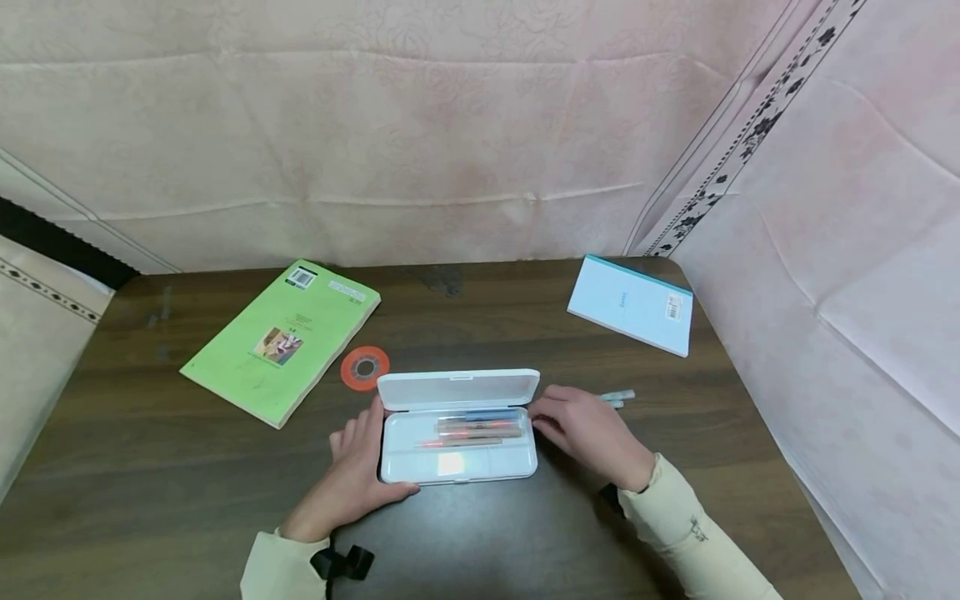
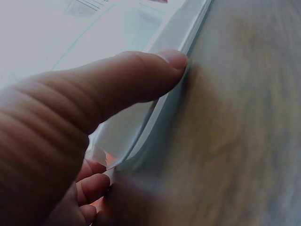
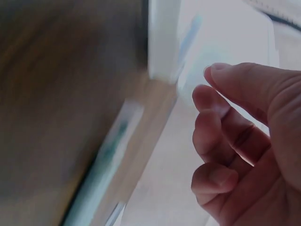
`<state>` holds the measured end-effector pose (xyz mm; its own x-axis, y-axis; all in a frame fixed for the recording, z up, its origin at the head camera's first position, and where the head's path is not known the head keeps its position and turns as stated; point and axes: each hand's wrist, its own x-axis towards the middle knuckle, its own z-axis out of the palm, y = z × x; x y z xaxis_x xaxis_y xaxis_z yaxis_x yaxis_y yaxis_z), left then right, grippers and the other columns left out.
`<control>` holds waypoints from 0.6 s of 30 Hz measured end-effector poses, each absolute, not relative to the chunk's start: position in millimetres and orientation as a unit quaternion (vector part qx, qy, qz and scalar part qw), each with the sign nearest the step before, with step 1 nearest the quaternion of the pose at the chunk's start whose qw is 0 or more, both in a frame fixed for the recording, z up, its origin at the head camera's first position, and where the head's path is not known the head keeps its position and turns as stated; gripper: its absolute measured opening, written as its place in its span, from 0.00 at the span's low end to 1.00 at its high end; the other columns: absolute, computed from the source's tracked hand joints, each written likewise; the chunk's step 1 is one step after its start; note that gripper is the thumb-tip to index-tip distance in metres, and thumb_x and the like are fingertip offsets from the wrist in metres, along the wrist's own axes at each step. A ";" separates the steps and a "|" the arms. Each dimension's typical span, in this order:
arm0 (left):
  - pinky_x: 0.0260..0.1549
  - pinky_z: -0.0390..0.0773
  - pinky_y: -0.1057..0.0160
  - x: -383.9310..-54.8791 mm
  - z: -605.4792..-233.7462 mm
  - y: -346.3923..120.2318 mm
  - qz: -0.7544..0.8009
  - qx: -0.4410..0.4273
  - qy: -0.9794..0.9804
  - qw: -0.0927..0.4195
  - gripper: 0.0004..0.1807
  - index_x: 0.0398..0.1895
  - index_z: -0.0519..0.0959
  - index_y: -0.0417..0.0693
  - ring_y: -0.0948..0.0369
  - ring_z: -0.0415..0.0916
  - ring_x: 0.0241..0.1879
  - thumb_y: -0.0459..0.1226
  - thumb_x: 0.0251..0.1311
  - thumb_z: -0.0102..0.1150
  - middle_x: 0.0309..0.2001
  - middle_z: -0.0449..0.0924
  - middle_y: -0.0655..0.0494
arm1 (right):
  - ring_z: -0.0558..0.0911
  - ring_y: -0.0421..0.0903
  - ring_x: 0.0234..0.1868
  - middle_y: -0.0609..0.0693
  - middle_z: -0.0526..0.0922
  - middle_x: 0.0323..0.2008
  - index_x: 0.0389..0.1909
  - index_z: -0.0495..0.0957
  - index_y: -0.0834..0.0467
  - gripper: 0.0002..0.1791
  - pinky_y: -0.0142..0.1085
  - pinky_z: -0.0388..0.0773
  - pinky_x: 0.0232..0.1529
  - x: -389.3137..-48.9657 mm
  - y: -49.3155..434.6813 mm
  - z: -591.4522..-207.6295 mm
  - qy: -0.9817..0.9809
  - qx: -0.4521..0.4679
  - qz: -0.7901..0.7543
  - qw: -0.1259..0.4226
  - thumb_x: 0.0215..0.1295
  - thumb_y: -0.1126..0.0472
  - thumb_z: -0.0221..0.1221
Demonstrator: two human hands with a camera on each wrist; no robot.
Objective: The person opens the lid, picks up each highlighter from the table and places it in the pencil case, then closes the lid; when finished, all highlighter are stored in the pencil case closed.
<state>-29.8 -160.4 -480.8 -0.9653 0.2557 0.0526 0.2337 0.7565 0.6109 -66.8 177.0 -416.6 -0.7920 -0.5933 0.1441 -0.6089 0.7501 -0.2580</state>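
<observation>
A white pencil case (image 1: 408, 462) lies with its lid (image 1: 459, 389) raised. Several pens (image 1: 478, 427) rest inside it. My left hand (image 1: 354, 467) holds the left end of the case, thumb on the front edge and fingers along the side. In the left wrist view the thumb (image 2: 136, 75) crosses the rim. My right hand (image 1: 588, 429) is beside the case's right end; its fingers (image 3: 209, 136) curl loosely around nothing in the right wrist view. Just beyond that hand, pale green pens (image 1: 618, 396) lie on the table, partly hidden.
A green book (image 1: 300, 375) lies at the left, with an orange roll of tape (image 1: 365, 367) between it and the case. At the back right is a light blue notebook (image 1: 630, 304). Cloth-covered walls (image 1: 450, 150) border the wooden table (image 1: 150, 467).
</observation>
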 end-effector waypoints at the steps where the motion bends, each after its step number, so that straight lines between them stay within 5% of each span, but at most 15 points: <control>1: 0.43 0.52 0.53 -29.6 -480.7 -160.4 0.324 0.131 0.937 0.017 0.67 0.71 0.51 0.42 0.52 0.61 0.48 0.53 0.29 0.82 0.52 0.68 0.46 | 0.77 0.34 0.32 0.40 0.82 0.35 0.40 0.86 0.50 0.06 0.32 0.79 0.36 -68.0 182.9 -415.0 -0.938 0.311 0.148 0.024 0.61 0.59 0.67; 18: 0.43 0.53 0.52 -29.0 -480.7 -160.8 0.320 0.134 0.938 0.008 0.66 0.71 0.52 0.42 0.52 0.62 0.46 0.54 0.29 0.82 0.50 0.69 0.46 | 0.73 0.35 0.28 0.43 0.80 0.31 0.37 0.85 0.56 0.08 0.34 0.75 0.32 -78.0 269.5 -430.9 -0.962 0.232 0.137 0.044 0.56 0.65 0.70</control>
